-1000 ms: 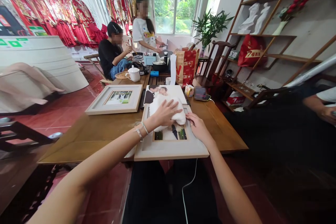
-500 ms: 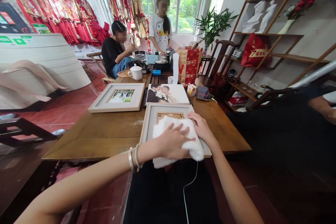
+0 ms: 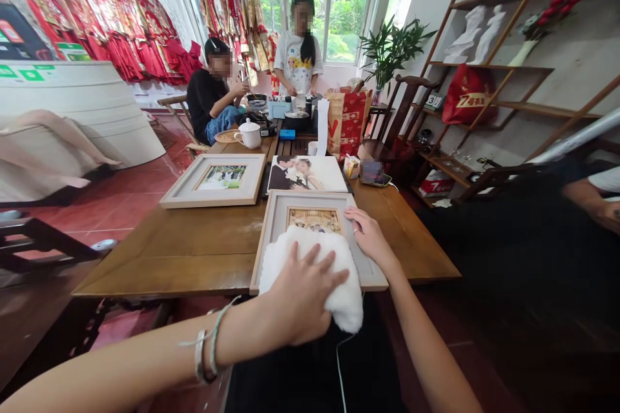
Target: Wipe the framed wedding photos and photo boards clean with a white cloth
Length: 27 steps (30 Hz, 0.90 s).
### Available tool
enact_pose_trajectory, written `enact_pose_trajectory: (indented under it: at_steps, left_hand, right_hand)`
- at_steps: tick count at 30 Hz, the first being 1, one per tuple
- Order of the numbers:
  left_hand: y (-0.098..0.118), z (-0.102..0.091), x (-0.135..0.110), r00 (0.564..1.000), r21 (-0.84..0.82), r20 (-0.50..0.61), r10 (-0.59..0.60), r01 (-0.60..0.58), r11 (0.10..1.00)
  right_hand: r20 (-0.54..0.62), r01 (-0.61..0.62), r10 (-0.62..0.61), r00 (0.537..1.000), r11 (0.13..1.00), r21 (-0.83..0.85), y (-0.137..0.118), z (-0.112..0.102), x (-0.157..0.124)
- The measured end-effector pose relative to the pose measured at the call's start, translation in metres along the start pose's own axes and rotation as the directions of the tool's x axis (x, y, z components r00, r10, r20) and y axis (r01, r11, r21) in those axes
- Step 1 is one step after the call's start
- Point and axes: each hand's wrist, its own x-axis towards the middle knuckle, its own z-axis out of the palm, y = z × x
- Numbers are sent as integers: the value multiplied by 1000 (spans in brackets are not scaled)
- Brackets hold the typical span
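A light wooden picture frame [image 3: 260, 251] lies on the table close to me, with a gold-bordered picture [image 3: 314, 218] behind its front. My left hand [image 3: 305, 290] presses a folded white cloth [image 3: 310, 245] onto the frame's lower left part. Its fingers are spread over the cloth, which covers the picture's lower portion and hangs past the near edge. Over the frame's right side lies my right hand [image 3: 371, 232], holding it with the fingertips on the inner border; a ring shows on one finger. The left palm's underside is hidden.
Behind are a second framed photo [image 3: 213, 181] and a wedding portrait [image 3: 307, 173]. On the wooden table [image 3: 194, 245] also stand a white lidded cup [image 3: 249, 134], a red paper bag [image 3: 349, 121] and a phone [image 3: 374, 173]. Two people are at the far end; another person's arm [image 3: 588, 200] shows right.
My left hand has drawn the white cloth toward me and to the left, uncovering more of the picture. My right hand stays on the frame's right side.
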Motion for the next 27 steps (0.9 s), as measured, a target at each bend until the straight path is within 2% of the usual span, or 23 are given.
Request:
enact_pose_trajectory:
  at_steps: [9, 16, 24, 27]
  left_hand:
    - [-52, 9, 36, 988, 136, -92, -128, 139, 981]
    - [-90, 5, 54, 986, 215, -148, -74, 105, 971]
    - [-130, -2, 74, 962, 248, -262, -76, 143, 958]
    - [-140, -4, 76, 968, 237, -241, -77, 136, 962]
  right_hand:
    - [-10, 8, -9, 1000, 1000, -20, -1, 0, 0]
    - [12, 9, -8, 1000, 999, -41, -2, -2, 0]
    - [1, -12, 12, 1000, 1000, 9, -1, 0, 0]
    - [1, -13, 13, 1000, 1000, 6, -1, 0, 0]
